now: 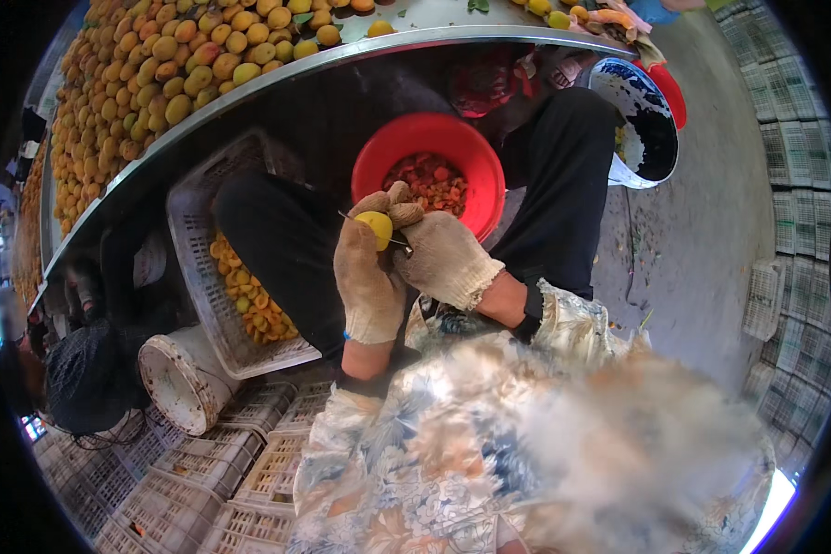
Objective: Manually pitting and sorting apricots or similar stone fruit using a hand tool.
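Observation:
My left hand point(368, 284), in a tan knit work glove, grips a yellow apricot point(377, 230) between thumb and fingers. Close beside it, my right hand point(450, 251), gloved the same way, holds a small thin metal tool point(400, 244) against the fruit; its handle is mostly hidden in the glove. Both hands are above my lap, between my knees. Just beyond them stands a red plastic tub point(481, 173) with reddish-orange pieces point(433, 183) at its bottom; whether these are pits or flesh I cannot tell. A plastic crate point(187, 228) by my left leg contains split apricots point(253, 298).
A metal-edged table point(360, 50) bearing a large heap of apricots point(180, 62) spans the far side. A white bucket point(654, 149) stands beyond my right knee. At left, another white bucket point(180, 381) lies tilted near stacked crates point(201, 471). More crates point(803, 228) line the right.

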The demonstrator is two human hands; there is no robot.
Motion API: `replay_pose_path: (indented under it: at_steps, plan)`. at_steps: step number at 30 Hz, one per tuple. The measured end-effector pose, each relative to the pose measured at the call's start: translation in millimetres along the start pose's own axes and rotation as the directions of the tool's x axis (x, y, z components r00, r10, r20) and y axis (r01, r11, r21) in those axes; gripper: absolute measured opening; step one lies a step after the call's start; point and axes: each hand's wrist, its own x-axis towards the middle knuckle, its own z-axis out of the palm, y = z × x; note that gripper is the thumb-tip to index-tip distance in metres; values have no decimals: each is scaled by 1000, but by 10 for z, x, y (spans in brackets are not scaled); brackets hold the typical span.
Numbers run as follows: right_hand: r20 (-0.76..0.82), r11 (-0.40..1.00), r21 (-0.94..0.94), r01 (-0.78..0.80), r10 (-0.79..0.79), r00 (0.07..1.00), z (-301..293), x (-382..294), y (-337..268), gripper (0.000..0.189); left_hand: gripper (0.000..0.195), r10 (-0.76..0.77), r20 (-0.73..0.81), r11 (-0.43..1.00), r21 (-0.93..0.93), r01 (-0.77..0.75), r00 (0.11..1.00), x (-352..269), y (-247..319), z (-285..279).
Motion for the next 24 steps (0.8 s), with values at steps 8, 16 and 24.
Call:
replay_pose_path:
  at_steps: [8, 16, 24]
  plan:
    - [43, 975, 223, -3, -6, 999, 94, 32, 37, 21, 59, 107, -71, 976, 197, -91, 992, 11, -106, -14]
    - [39, 995, 91, 41, -44, 998, 143, 68, 43, 25, 61, 230, -21, 939, 269, -216, 973, 72, -104, -32]
    - [-56, 1000, 24, 0, 2, 998, 201, 134, 103, 23, 64, 145, -42, 989, -10, -146, 989, 111, -113, -31]
